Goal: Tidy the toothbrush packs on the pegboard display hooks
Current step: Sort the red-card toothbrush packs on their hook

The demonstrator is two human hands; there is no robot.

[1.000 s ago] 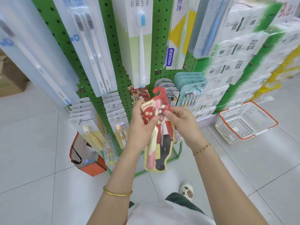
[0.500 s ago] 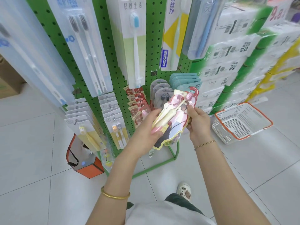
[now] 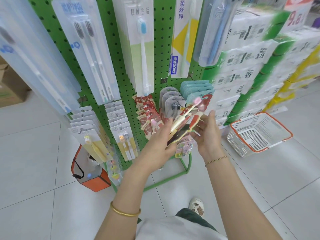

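Note:
A red cartoon-printed children's toothbrush pack, with a pink-headed brush in it, lies tilted almost flat between my hands in front of the green pegboard. My left hand grips its lower left end, fingers hidden behind the card. From the right, my right hand holds its edge, some fingers curled under it and one pointing up. Matching red packs hang in a row on a low hook just to the left. Grey packs and teal packs hang directly behind the held pack.
Long adult toothbrush packs hang along the upper pegboard. Stacked tissue bundles stand to the right. A white and orange basket sits on the tiled floor, and an orange bag at the rack's foot. Cardboard boxes stand far left.
The red pack went from upright near the red row to tilted flat and further right, in front of the grey and teal packs. Both hands moved right with it.

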